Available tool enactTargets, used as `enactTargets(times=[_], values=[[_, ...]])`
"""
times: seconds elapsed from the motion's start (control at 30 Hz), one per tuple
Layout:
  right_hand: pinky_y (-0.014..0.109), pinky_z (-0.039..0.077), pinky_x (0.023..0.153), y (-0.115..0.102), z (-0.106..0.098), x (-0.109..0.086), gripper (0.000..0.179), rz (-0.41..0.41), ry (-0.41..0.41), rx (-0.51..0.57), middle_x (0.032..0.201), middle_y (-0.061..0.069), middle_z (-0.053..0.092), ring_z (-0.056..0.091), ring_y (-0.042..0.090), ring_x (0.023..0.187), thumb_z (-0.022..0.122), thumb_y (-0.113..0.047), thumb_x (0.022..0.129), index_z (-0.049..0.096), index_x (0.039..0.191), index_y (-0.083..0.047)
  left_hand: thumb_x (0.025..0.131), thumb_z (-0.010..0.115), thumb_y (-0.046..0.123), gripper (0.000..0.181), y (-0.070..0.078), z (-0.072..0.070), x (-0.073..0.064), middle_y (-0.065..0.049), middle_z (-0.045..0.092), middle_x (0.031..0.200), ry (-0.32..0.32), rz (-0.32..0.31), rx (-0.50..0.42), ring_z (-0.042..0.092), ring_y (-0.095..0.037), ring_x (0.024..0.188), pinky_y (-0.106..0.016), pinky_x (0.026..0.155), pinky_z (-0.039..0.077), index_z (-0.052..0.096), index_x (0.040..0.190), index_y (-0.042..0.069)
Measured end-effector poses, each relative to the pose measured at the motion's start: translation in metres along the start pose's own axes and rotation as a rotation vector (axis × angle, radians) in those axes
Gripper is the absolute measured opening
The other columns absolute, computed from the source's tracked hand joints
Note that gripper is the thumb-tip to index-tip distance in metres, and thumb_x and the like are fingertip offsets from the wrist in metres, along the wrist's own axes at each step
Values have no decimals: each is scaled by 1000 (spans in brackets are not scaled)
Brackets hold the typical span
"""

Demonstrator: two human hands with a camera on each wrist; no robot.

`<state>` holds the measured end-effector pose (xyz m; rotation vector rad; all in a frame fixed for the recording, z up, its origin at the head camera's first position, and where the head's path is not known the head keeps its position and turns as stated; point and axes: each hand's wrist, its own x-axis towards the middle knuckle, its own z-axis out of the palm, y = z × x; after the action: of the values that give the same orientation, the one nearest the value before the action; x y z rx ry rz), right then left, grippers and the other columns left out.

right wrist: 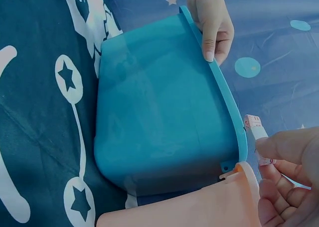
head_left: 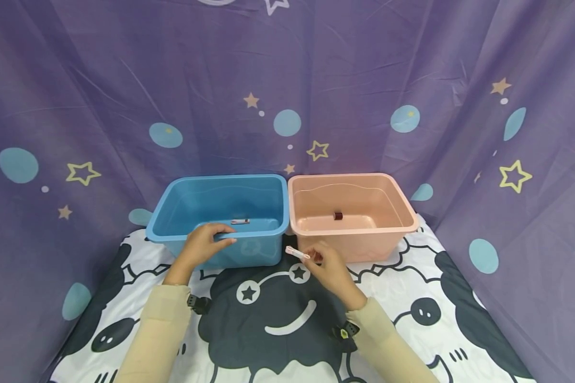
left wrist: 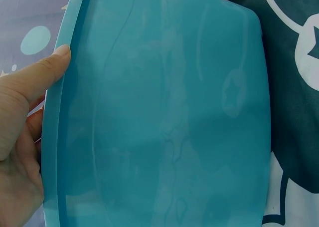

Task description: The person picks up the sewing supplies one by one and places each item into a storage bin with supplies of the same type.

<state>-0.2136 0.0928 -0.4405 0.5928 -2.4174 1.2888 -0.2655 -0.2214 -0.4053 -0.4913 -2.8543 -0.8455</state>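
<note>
My left hand (head_left: pixel 202 246) grips the front rim of the blue tub (head_left: pixel 249 250), the thumb on the outer side and the fingers over the inside, as the left wrist view shows with the thumb (left wrist: pixel 52 67) on the rim. My right hand (head_left: pixel 330 270) pinches a small folded white tape measure (right wrist: pixel 258 132) with red marks between thumb and fingers, in front of the meeting rims of the two tubs. A small white piece with dark and red marks (head_left: pixel 240 221) lies on the blue tub's floor. The pink tub (head_left: pixel 354 242) holds a small dark red object (head_left: pixel 338 216).
Both tubs stand side by side against a purple curtain (head_left: pixel 287 64) with stars and dots. Under them lies a cloth (head_left: pixel 278 351) printed with black and white cartoon sheep. Dark wrist cameras sit on both sleeves (head_left: pixel 160 324).
</note>
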Motion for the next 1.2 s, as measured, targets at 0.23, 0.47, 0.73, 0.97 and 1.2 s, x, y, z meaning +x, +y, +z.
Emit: enactTargets(times=[0.23, 0.47, 0.73, 0.97, 1.2], values=[[23, 45, 61, -1, -1, 9, 12, -20, -5, 34, 74, 1, 54, 51, 12, 68, 72, 1, 77, 66, 85, -6, 84, 71, 27, 26, -1, 0, 0, -9, 67, 115, -1, -2, 2, 59, -31, 108, -53, 88, 44, 71, 108, 15], [22, 44, 59, -5, -4, 18, 11, -5, -21, 54, 73, 1, 55, 51, 13, 67, 70, 1, 77, 68, 86, -5, 84, 71, 27, 29, -1, 0, -1, -10, 66, 116, -5, -8, 3, 59, -31, 109, -53, 89, 44, 70, 110, 14], [21, 43, 56, -8, -2, 23, 10, 5, -29, 75, 72, 1, 54, 50, 12, 66, 68, 2, 78, 68, 86, -4, 84, 71, 28, 29, -2, 0, -1, -10, 66, 116, -4, -1, 9, 59, -31, 108, -53, 88, 45, 70, 110, 14], [23, 43, 60, -8, -2, 25, 11, 12, -13, 66, 74, 2, 54, 50, 14, 68, 68, 2, 78, 68, 87, -3, 84, 71, 28, 29, -1, 1, 0, -9, 66, 116, -3, 3, 7, 59, -31, 108, -53, 88, 45, 70, 109, 15], [26, 45, 62, -11, -3, 30, 10, 17, -2, 38, 76, 5, 56, 51, 16, 70, 69, 1, 78, 68, 88, -2, 84, 71, 28, 29, 0, 0, -1, -9, 66, 117, -7, 0, 6, 60, -30, 106, -53, 87, 45, 70, 110, 15]])
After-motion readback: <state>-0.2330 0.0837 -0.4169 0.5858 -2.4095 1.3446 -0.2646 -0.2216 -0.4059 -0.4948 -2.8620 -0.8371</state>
